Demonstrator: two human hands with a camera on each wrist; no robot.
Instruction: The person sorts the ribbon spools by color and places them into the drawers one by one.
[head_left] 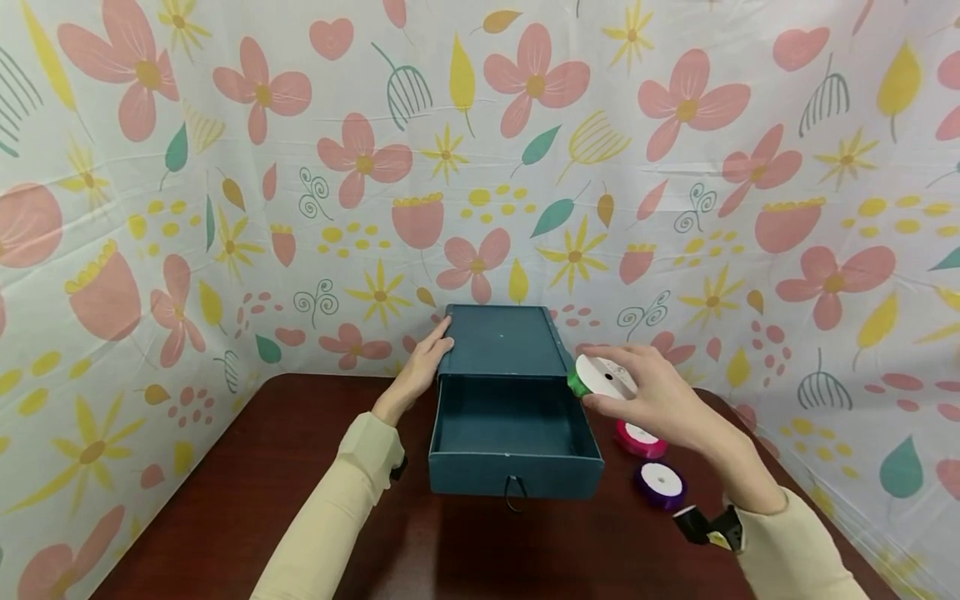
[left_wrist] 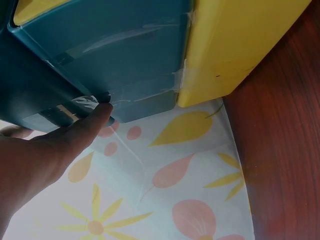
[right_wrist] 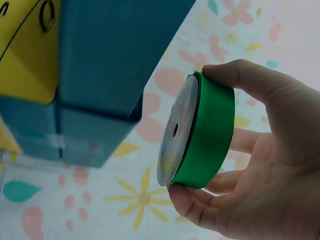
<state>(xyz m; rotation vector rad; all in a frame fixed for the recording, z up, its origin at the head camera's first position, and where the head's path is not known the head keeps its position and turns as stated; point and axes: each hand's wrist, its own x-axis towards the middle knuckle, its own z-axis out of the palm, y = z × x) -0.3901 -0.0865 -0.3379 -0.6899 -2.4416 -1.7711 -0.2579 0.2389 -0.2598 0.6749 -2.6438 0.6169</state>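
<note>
In the head view, a dark teal box (head_left: 501, 340) stands on the table with its front drawer (head_left: 517, 477) pulled out; no item shows inside the drawer. My left hand (head_left: 415, 372) rests against the box's left side near the top, and in the left wrist view a finger (left_wrist: 89, 131) lies along the teal wall. To the right of the drawer, my right hand (head_left: 663, 398) pinches a spool of green ribbon (right_wrist: 212, 132) by its rim, between thumb and fingers. The spool's white face (head_left: 604, 380) is tilted upward, above the table.
Below my right hand, a pink ribbon spool (head_left: 642, 439) and a purple ribbon spool (head_left: 661, 485) lie on the dark wooden table (head_left: 345, 533). A black loop pull (head_left: 514, 493) hangs from the drawer front. Floral cloth (head_left: 480, 192) stands behind and at both sides.
</note>
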